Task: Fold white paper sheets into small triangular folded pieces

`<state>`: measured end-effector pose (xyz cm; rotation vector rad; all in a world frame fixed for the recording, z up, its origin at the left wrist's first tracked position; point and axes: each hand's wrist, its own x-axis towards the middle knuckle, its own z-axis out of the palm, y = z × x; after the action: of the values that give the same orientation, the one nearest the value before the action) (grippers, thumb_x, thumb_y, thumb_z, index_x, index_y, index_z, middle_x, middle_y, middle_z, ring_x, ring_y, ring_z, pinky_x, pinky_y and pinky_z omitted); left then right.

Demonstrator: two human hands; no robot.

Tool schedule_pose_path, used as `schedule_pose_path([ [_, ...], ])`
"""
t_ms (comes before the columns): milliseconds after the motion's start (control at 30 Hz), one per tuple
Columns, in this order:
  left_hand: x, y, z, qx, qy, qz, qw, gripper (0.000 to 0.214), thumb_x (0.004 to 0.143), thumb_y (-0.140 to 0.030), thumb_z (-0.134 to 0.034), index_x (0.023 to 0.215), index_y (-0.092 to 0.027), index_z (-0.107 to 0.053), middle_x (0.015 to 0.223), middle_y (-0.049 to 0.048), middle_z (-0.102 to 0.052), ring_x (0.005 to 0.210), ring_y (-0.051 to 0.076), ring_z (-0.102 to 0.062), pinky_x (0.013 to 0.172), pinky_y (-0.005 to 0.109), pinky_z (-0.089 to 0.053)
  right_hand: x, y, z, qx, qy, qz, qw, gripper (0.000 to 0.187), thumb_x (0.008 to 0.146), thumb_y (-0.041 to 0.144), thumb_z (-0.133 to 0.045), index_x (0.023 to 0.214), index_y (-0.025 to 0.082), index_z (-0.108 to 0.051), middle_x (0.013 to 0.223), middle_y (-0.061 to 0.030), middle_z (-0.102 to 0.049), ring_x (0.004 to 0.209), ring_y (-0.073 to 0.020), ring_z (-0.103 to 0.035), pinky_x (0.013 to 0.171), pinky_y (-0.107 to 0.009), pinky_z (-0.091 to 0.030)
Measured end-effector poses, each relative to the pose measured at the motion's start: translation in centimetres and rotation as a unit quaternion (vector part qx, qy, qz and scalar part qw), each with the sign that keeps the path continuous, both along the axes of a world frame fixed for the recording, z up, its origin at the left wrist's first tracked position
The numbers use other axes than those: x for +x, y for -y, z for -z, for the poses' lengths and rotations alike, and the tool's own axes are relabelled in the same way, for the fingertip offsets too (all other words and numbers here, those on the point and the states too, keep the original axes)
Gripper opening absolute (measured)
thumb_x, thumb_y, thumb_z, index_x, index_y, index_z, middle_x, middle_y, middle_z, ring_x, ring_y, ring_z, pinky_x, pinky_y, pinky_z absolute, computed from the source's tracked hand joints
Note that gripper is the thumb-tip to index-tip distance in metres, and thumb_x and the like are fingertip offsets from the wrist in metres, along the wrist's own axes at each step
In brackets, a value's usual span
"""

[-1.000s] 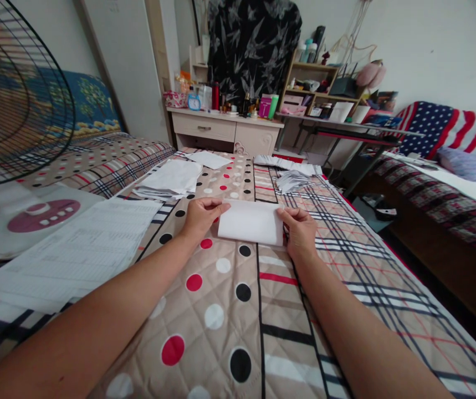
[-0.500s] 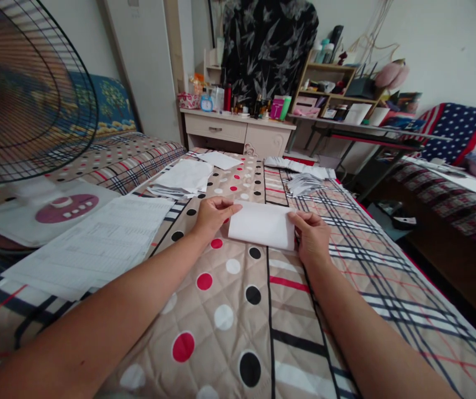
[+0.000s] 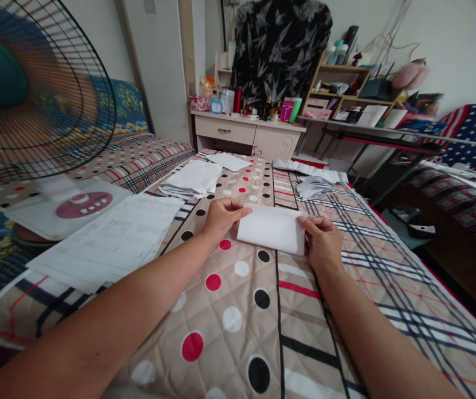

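Note:
A folded sheet of white paper [image 3: 271,228] is held by its two ends just over the patterned bedspread [image 3: 238,288]. My left hand [image 3: 226,216] pinches its upper left corner between thumb and fingers. At the right end, my right hand [image 3: 324,235] grips the edge, thumb on top and the other fingers behind. Whether the paper's underside touches the bed I cannot tell. Beyond my left hand lies a stack of white papers [image 3: 196,176], with a single white sheet [image 3: 230,161] behind it. Past my right hand sits a pile of folded papers [image 3: 316,187].
Printed sheets [image 3: 117,238] lie at the left, beside the white base [image 3: 69,202] of a fan [image 3: 50,94]. A white dresser [image 3: 238,132] with bottles stands at the bed's far end. Shelves and a narrow table [image 3: 387,132] are at the right.
The whole scene has shifted a little to the right as my head turned left. Both hands keep hold of the folded paper in nearly the same pose.

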<state>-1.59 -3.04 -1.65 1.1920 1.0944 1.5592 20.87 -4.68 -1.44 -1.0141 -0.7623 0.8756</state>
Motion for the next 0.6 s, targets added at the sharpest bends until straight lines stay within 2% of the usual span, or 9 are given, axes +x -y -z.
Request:
schedule_pose_path([
  [300,0.03,0.07,-0.05,-0.003,-0.006,-0.009,1.0,0.032,0.051,-0.033,-0.087,0.066,-0.014,-0.066,0.064,0.0006,-0.066,0.055,0.011,-0.055,0.051,0.022,-0.04,-0.04,-0.02,-0.02,0.004,0.0,-0.003,1.0,0.031,0.043,0.024,-0.089,0.055,0.018,-0.061,0.065,0.002,-0.066,0.05,-0.0075,-0.051,0.044,-0.021,-0.04],
  [600,0.28,0.51,-0.74,-0.005,-0.001,-0.015,1.0,0.032,0.048,-0.032,-0.087,0.062,-0.014,-0.064,0.06,-0.0009,-0.063,0.052,0.01,-0.052,0.049,0.023,-0.039,-0.04,0.01,-0.08,0.001,0.006,-0.001,1.0,0.029,0.044,0.022,-0.087,0.053,0.018,-0.06,0.07,0.0006,-0.067,0.053,-0.0077,-0.051,0.045,-0.021,-0.039],
])
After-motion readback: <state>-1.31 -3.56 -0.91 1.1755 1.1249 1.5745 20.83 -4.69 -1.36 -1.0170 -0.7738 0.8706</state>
